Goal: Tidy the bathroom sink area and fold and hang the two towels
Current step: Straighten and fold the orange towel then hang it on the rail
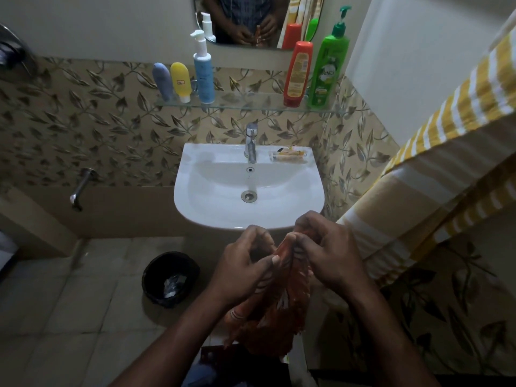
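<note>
While it hung bunched before the sink [195, 163], orange towel [279, 311]: head view caught it crumpled between both hands, tail trailing low toward the floor [83, 303].
Grip, left hand [245, 266]: narrow, thumb and fingertips pinching the towel's top edge.
Grip, right hand [332, 255]: fingers curled over that same edge, just beside the left.
Risk, fold: corners looked unmatched, so a crooked fold seemed likely.
Risk, drop: so shallow a pinch could have slipped, and the cloth would have landed on the floor near the bin [170, 277].
Risk, striped towel [446, 135]: it hung close by the right forearm; a wide sweep could have dragged it down.
</note>
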